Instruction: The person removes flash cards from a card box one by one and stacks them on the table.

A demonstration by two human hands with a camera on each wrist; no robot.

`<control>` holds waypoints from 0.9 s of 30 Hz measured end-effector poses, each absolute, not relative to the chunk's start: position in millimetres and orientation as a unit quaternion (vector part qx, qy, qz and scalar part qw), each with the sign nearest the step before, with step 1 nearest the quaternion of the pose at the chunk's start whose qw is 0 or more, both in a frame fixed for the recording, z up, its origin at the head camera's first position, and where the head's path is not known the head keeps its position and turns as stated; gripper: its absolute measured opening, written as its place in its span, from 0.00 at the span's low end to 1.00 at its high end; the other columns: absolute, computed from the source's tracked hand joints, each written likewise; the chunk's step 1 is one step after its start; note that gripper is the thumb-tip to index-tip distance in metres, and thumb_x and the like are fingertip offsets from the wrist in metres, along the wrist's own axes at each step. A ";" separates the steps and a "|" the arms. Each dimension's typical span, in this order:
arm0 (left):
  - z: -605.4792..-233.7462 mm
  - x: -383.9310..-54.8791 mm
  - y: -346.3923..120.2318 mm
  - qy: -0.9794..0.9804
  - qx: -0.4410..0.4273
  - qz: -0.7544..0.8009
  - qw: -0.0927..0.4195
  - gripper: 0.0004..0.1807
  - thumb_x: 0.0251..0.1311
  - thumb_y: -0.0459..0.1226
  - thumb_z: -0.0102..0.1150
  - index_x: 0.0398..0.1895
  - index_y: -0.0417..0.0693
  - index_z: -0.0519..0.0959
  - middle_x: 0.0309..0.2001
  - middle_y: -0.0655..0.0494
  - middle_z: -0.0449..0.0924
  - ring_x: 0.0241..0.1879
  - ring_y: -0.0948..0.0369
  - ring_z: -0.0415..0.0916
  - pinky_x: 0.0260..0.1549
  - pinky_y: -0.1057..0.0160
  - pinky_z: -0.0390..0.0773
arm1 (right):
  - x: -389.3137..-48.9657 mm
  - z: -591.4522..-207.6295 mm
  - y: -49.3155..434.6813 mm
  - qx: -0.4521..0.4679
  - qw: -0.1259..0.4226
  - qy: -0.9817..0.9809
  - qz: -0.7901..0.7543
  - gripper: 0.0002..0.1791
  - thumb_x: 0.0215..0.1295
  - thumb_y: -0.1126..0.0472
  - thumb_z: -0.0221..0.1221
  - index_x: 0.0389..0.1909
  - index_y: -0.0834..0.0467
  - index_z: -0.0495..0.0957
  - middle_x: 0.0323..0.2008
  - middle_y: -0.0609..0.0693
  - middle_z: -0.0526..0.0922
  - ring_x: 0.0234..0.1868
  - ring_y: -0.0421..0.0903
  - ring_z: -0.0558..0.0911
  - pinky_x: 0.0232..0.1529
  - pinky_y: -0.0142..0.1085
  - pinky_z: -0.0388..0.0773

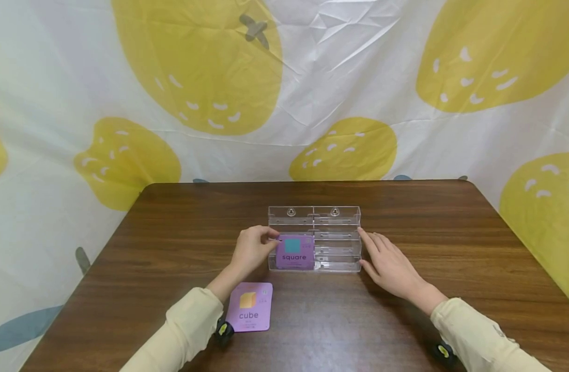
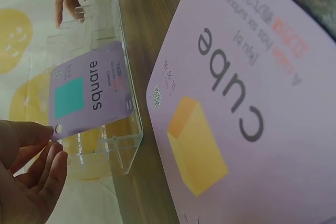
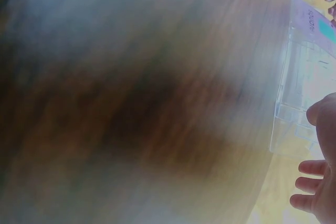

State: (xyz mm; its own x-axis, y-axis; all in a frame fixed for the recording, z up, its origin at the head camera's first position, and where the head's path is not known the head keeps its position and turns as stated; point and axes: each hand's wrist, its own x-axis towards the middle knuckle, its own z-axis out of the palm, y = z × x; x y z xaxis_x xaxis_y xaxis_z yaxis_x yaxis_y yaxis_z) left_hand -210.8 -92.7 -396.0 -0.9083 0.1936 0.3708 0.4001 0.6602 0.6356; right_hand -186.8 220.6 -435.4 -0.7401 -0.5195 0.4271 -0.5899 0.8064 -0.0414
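A clear plastic tiered card rack (image 1: 337, 249) stands on the brown table. At its front left a purple flash card reading "square" (image 1: 295, 258) leans upright, its lower edge in the front tier. My left hand (image 1: 252, 250) pinches that card's upper left corner between thumb and fingers, as the left wrist view shows too. On the other side, my right hand (image 1: 390, 262) rests its fairly straight fingers against the rack's right end. A second purple card, "cube" (image 1: 261, 308), lies face up on the table beside my left forearm and fills much of the left wrist view.
The wooden table (image 1: 182, 227) reaches back to a white cloth backdrop (image 1: 349, 98) printed with yellow lemons. A small dark round object (image 1: 225, 329) shows below the left sleeve, and a similar one (image 1: 444, 352) by the right sleeve.
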 end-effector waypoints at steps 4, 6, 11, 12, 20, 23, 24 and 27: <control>-395.7 -209.8 -92.3 -0.901 -0.159 -0.380 0.137 0.05 0.45 0.30 0.65 0.28 0.42 0.83 0.26 0.52 0.82 0.23 0.63 0.76 0.25 0.66 0.76 | -187.2 -435.8 220.7 0.299 0.203 -0.928 0.088 0.40 0.55 0.59 0.60 0.64 0.68 0.53 0.50 0.68 0.71 0.53 0.63 0.69 0.56 0.53 0.65; -395.5 -209.2 -91.9 -0.901 -0.154 -0.383 0.134 0.05 0.46 0.30 0.64 0.28 0.42 0.83 0.26 0.53 0.82 0.23 0.63 0.76 0.25 0.66 0.76 | -187.4 -436.3 220.8 0.299 0.203 -0.928 0.088 0.40 0.55 0.59 0.60 0.64 0.68 0.53 0.50 0.68 0.71 0.53 0.63 0.69 0.56 0.53 0.65; -395.1 -207.5 -91.8 -0.903 -0.153 -0.375 0.142 0.03 0.46 0.30 0.64 0.27 0.43 0.83 0.26 0.54 0.82 0.23 0.64 0.75 0.25 0.67 0.76 | -187.2 -436.6 221.0 0.298 0.201 -0.929 0.087 0.40 0.55 0.59 0.60 0.64 0.68 0.53 0.50 0.68 0.71 0.54 0.63 0.69 0.56 0.53 0.65; -395.0 -207.4 -91.8 -0.903 -0.153 -0.373 0.146 0.03 0.46 0.30 0.64 0.26 0.43 0.83 0.26 0.54 0.82 0.23 0.64 0.75 0.25 0.67 0.76 | -187.0 -436.6 221.0 0.297 0.201 -0.929 0.087 0.39 0.55 0.59 0.60 0.64 0.68 0.53 0.50 0.67 0.71 0.54 0.63 0.69 0.56 0.53 0.65; -395.9 -208.6 -92.9 -0.899 -0.157 -0.381 0.147 0.03 0.43 0.29 0.65 0.23 0.45 0.81 0.25 0.55 0.81 0.23 0.64 0.76 0.26 0.68 0.76 | -187.2 -436.8 221.2 0.296 0.205 -0.929 0.088 0.40 0.55 0.59 0.60 0.64 0.68 0.53 0.50 0.67 0.71 0.53 0.62 0.69 0.55 0.53 0.66; -395.7 -210.0 -93.9 -0.894 -0.159 -0.398 0.130 0.04 0.43 0.29 0.65 0.23 0.44 0.80 0.24 0.55 0.81 0.24 0.63 0.76 0.26 0.68 0.77 | -187.3 -436.8 221.2 0.297 0.204 -0.929 0.088 0.40 0.55 0.59 0.60 0.64 0.68 0.53 0.50 0.67 0.71 0.53 0.62 0.69 0.55 0.53 0.66; -395.6 -210.6 -94.3 -0.892 -0.159 -0.407 0.121 0.04 0.44 0.29 0.65 0.23 0.44 0.80 0.24 0.54 0.81 0.24 0.63 0.76 0.26 0.68 0.77 | -187.3 -436.8 221.2 0.297 0.204 -0.929 0.088 0.40 0.55 0.59 0.60 0.64 0.68 0.53 0.50 0.67 0.71 0.53 0.62 0.69 0.55 0.53 0.66; -396.0 -212.3 -95.8 -0.882 -0.163 -0.431 0.094 0.04 0.44 0.28 0.64 0.24 0.42 0.79 0.25 0.53 0.81 0.24 0.62 0.76 0.27 0.69 0.77 | -187.4 -436.5 221.0 0.298 0.204 -0.928 0.087 0.39 0.55 0.59 0.60 0.64 0.68 0.53 0.50 0.67 0.71 0.53 0.62 0.69 0.55 0.53 0.66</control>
State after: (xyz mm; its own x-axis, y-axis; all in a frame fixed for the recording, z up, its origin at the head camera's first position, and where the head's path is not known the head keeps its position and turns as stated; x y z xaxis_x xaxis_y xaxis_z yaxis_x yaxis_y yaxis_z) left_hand -212.3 -95.8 -396.0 -0.9289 0.2069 0.3071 0.3694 0.5749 0.7301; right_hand -187.4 221.0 -436.5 -0.7394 -0.5172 0.4309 -0.5885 0.8075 -0.0406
